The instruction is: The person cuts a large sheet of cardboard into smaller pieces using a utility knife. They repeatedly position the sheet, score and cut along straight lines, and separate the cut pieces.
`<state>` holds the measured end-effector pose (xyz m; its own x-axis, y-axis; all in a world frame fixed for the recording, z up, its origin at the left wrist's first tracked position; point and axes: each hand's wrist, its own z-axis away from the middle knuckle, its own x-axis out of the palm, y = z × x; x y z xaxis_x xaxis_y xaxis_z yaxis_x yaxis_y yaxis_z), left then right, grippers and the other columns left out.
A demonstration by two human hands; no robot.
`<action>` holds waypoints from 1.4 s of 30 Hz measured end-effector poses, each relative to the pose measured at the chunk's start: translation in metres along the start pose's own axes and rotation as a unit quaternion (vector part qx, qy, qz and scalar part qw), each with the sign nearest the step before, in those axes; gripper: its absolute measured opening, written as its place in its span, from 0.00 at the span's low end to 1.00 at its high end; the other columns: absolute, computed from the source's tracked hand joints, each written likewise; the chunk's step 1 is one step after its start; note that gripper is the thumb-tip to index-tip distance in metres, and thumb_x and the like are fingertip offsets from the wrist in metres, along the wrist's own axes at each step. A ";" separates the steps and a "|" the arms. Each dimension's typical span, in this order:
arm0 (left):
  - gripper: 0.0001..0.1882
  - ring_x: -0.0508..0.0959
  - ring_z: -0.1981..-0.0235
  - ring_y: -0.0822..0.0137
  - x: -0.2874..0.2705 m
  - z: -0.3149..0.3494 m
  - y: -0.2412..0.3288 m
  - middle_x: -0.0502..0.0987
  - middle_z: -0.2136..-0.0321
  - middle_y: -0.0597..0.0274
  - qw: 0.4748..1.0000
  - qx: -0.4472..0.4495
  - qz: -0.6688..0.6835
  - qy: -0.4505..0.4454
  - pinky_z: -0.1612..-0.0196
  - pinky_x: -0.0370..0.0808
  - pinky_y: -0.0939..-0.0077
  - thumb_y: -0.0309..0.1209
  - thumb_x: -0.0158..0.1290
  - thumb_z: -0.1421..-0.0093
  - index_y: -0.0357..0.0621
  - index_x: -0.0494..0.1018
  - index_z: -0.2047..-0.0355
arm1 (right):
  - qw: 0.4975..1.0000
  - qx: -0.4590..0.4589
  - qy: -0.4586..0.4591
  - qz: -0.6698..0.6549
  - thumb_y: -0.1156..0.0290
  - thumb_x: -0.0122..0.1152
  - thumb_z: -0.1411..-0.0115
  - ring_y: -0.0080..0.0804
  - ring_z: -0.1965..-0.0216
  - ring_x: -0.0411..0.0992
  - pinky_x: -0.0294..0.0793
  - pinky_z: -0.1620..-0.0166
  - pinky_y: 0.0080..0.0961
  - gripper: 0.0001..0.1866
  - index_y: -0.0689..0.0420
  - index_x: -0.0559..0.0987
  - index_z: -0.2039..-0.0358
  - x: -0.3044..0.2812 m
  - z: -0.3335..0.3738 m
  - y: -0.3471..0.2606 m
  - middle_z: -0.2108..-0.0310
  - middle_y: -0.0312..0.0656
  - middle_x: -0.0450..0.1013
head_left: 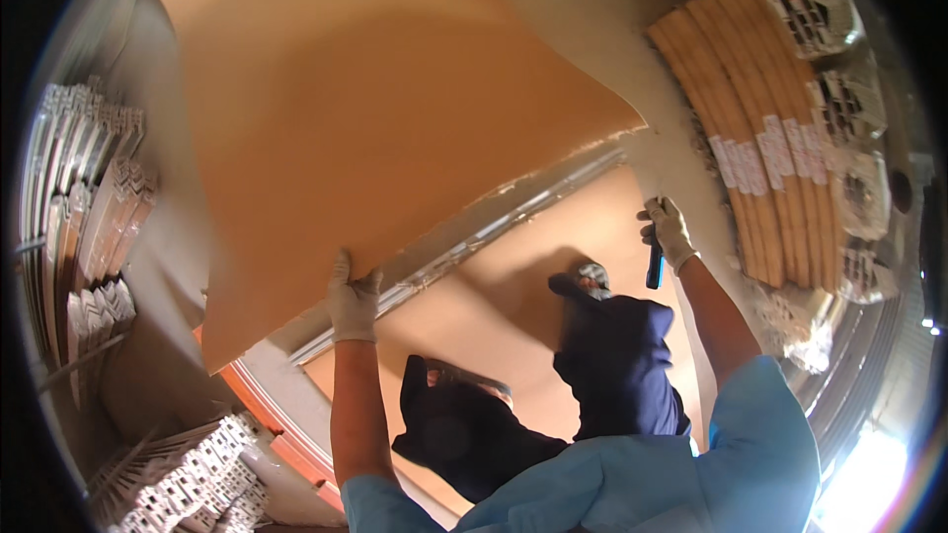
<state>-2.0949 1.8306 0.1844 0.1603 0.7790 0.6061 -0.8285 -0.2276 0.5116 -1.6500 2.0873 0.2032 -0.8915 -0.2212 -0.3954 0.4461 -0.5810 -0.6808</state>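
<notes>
A large sheet of brown paper (355, 109) with a ragged lower right edge spreads across the upper middle. My left hand (353, 298), in a pale glove, pinches its near edge. Out to the right, my gloved right hand (669, 229) is closed around a black and blue utility knife (655, 266), which points down; its blade cannot be made out. Between the torn edge and a second brown sheet (513, 266) run long silvery metal profiles (474, 240). My dark-trousered legs and feet rest on that second sheet.
Brown-wrapped profile bundles (760, 128) lie stacked at the right. More profiles (94, 168) lean in a rack at the left, and a white profile stack (188, 479) sits at the lower left. An orange-red beam (267, 410) passes near my left forearm.
</notes>
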 end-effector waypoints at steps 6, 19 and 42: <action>0.14 0.76 0.61 0.67 0.097 0.087 0.078 0.75 0.59 0.61 0.999 0.008 -0.017 0.046 0.63 0.78 0.72 0.31 0.53 0.41 0.44 0.69 0.54 | 0.988 0.054 -0.123 0.081 0.61 0.51 0.38 0.19 0.83 0.65 0.68 0.79 0.18 0.12 0.56 0.71 0.61 -0.050 0.095 -0.073 0.76 0.36 0.70; 0.16 0.69 0.79 0.70 0.220 0.356 0.179 0.75 0.69 0.63 0.991 -0.057 -0.051 0.109 0.75 0.68 0.77 0.40 0.51 0.39 0.47 0.68 0.55 | 0.971 0.079 -0.129 0.186 0.61 0.54 0.42 0.24 0.83 0.67 0.69 0.81 0.23 0.11 0.56 0.72 0.67 -0.243 0.402 -0.137 0.80 0.36 0.69; 0.18 0.64 0.85 0.75 0.150 0.726 -0.006 0.65 0.86 0.73 0.955 -0.243 -0.167 0.021 0.80 0.64 0.80 0.48 0.46 0.39 0.49 0.68 0.77 | 0.913 0.200 0.257 -0.246 0.65 0.52 0.42 0.25 0.85 0.66 0.68 0.82 0.23 0.07 0.54 0.72 0.68 -0.529 0.815 0.309 0.82 0.36 0.67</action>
<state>-1.6762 1.5247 0.7139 0.4452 0.7865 0.4281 -0.8881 0.3269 0.3231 -1.1057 1.3869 0.7043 -0.7756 0.4809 -0.4088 -0.1557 -0.7735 -0.6144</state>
